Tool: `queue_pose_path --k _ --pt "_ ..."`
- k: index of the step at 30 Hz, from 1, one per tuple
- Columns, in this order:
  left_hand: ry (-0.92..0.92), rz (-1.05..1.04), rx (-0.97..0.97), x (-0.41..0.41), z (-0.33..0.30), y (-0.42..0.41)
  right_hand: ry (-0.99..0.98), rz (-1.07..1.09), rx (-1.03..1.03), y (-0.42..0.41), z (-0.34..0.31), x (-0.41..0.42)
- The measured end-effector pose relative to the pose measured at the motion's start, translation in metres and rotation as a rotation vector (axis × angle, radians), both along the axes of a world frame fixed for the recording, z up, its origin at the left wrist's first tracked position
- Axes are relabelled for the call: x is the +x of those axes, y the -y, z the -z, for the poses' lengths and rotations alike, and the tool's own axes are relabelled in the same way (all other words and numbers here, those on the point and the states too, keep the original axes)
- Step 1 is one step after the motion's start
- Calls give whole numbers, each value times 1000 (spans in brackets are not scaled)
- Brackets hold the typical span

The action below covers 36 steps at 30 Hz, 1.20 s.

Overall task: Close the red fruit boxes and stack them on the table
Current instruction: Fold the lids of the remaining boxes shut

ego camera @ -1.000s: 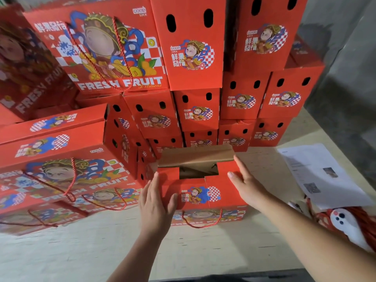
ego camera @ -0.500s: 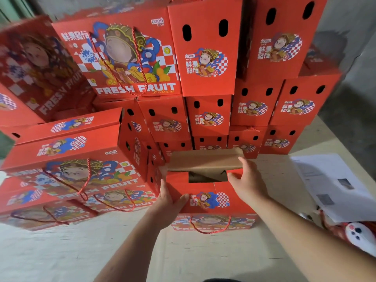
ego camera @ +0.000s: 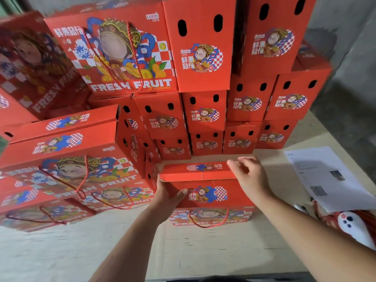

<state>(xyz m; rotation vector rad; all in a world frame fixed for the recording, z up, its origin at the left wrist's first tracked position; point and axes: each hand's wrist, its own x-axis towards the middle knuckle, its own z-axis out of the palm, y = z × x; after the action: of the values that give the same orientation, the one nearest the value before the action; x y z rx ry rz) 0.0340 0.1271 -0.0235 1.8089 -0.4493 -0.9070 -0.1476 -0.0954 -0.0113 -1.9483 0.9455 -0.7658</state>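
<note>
Fingers first: your left hand [ego camera: 165,197] grips the near left corner of the red fruit box [ego camera: 205,193], thumb laid across its front face and the other fingers tucked out of sight round the side. Your right hand [ego camera: 247,177] rests at the right end of the box's top flap [ego camera: 198,171], its fingers [ego camera: 241,160] loosely curled and motion-blurred, so you cannot tell whether they pinch the flap or only touch it.

Behind and to the left, the stack of red boxes [ego camera: 203,110] fills most of the view, rising in several tiers, each printed with a cartoon figure and oval holes. The large box [ego camera: 114,55] at upper left reads "FRESH FRUIT" and carries a red cord handle.

Those all sit on the pale table [ego camera: 213,249], with the box you hold standing near its middle, just in front of the stack and beside the left-hand pile. Its top flap lies folded down nearly flat. A red cord handle [ego camera: 207,220] hangs on its front.

To the right, a printed sheet of paper [ego camera: 323,176] lies on the table, and below it a red and white soft toy [ego camera: 354,226].
</note>
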Motion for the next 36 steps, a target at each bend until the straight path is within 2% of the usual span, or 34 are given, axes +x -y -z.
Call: queue_pose_path --k 4,7,9,11,18,21,23,25,28,30,32,33,36 --pt "28 -83 -63 -12 -6 -5 -404 -316 -159 11 -1 -13" --pt "120 -138 -77 -17 -6 -7 -601 -309 -260 13 -8 -6" --pt "164 -162 -47 -19 -6 -7 -754 -276 -411 5 -8 -1" --pt "215 -165 3 -19 -5 -8 -824 -272 -490 -5 -5 2" --pt "245 -162 78 -18 -1 -7 -957 -414 -292 -3 -12 4" --pt "270 -182 91 -20 -3 -6 -998 -465 -278 -1 -19 3" --pt "283 -192 74 -20 -4 -7 -963 -468 -314 -6 -20 -1" --pt "311 -198 85 -21 -1 -10 -845 -429 -356 -23 -14 -16" --pt "434 -241 109 -30 3 -17 -476 -247 -426 -58 3 -42" --pt "558 -285 45 -39 4 -21 -208 -99 -286 -72 9 -53" --pt "652 -310 -25 -46 2 -19 -42 -4 -69 -74 7 -56" --pt "679 -301 -35 -48 0 -17 -22 -23 -15 -71 5 -57" --pt "815 -181 39 -49 -4 -10 -155 -190 -91 -61 -1 -53"
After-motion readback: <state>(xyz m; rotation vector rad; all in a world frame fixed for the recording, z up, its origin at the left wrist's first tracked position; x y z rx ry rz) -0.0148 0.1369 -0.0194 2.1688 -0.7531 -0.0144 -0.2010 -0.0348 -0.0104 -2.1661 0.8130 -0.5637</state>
